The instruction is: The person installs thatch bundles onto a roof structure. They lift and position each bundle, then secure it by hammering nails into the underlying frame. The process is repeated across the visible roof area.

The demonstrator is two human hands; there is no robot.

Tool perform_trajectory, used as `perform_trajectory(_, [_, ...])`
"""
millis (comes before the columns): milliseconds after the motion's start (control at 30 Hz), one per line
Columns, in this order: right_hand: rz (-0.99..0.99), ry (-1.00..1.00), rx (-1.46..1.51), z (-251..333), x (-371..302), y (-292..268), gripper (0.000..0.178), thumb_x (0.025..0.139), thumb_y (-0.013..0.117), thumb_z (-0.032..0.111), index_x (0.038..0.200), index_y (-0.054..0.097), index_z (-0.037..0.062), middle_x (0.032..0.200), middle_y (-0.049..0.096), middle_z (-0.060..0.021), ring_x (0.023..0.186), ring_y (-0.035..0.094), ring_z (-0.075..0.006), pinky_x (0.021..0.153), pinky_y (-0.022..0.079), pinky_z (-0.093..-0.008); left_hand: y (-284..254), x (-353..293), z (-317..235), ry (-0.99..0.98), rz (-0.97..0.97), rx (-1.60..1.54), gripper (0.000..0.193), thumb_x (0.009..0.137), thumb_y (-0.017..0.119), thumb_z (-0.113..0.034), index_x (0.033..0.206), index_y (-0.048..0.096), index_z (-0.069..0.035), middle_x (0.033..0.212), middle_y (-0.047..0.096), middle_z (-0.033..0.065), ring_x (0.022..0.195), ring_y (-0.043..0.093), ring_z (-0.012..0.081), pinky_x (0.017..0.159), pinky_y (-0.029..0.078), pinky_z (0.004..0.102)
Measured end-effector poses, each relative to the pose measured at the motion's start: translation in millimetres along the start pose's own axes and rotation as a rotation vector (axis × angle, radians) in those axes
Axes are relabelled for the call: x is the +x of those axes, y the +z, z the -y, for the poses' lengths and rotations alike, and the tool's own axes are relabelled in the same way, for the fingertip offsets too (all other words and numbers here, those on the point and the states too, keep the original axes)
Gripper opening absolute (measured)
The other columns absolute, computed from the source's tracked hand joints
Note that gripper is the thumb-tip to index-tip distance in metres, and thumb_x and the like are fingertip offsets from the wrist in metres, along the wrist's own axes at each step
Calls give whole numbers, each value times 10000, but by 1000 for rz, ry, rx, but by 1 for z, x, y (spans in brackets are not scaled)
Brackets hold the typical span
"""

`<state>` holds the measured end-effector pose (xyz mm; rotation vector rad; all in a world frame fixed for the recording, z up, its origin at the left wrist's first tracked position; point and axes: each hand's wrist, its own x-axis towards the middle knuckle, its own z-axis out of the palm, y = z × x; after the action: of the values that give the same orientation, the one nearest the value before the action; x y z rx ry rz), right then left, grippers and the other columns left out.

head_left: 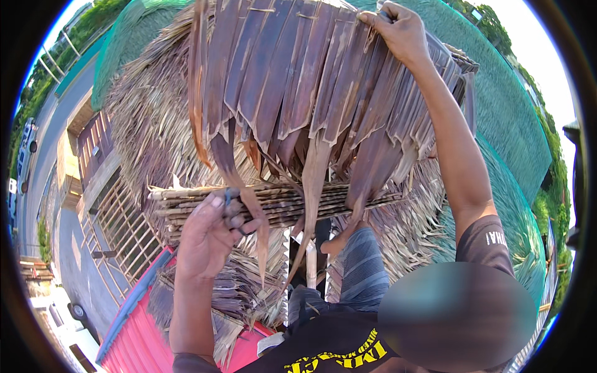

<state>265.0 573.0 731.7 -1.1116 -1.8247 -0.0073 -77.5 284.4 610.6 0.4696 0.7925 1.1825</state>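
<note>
A wide thatch panel of folded brown palm leaves [298, 81] hangs across the upper middle, with long loose leaf ends trailing down. My right hand [401, 34] is raised and pinches the panel's upper edge, towards its right side. Below the panel lies a bundle of thin sticks or stalks [286, 205], partly covered by the leaf ends. My left hand [208, 233] is at the bundle's left part, its fingers curled together. Something small, blue and dark shows at those fingertips, too small to name.
A thatched roof slope [146, 118] spreads around me, with green netting [497, 99] to the right. My striped shorts [360, 267] show below the bundle. A pink metal roof [140, 332], a bamboo lattice [127, 230] and parked vehicles [74, 317] are lower left.
</note>
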Motion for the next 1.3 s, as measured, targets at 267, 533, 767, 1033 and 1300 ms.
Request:
perform_trajectory(267, [-222, -292, -396, -118, 17, 92, 363, 796, 764, 410, 743, 633, 76, 730, 628, -111, 821, 619, -318, 825, 450, -505, -29, 259, 168, -116, -384, 50, 130, 944, 584, -139, 1057, 611, -79, 859, 591, 18, 755, 545, 152, 976, 499, 454])
perform_trajectory(533, [1018, 212, -410, -197, -201, 213, 665, 839, 769, 309, 1422, 505, 129, 1479, 487, -128, 1414, 404, -339, 1097, 357, -645, -109, 330, 262, -311, -120, 525, 629, 905, 669, -285, 1460, 461, -71, 1420, 545, 101, 1326, 488, 290, 1092, 385, 448])
perform_trajectory(767, [1073, 579, -110, -176, -326, 185, 584, 836, 781, 339, 1320, 586, 77, 1121, 705, -187, 1095, 655, -380, 938, 520, -444, -131, 272, 271, -498, -84, 704, 621, 976, 610, -270, 1534, 400, -96, 1571, 414, 164, 1456, 380, 311, 1170, 328, 445])
perform_trajectory(1033, [1123, 690, -68, -161, -373, 137, 476, 834, 788, 363, 1184, 684, 58, 979, 742, -138, 947, 716, -280, 847, 555, -407, -179, 177, 316, -635, -96, 551, 626, 979, 626, -284, 1521, 392, -76, 1474, 517, 147, 1366, 495, 312, 1133, 367, 485])
perform_trajectory(1300, [1024, 788, 82, -173, -334, 128, 394, 922, 720, 307, 1204, 675, 34, 1168, 716, -178, 1111, 677, -320, 961, 523, -407, -163, 211, 303, -581, -169, 620, 574, 953, 638, -244, 1467, 462, -60, 1278, 648, 118, 1137, 633, 245, 950, 483, 389])
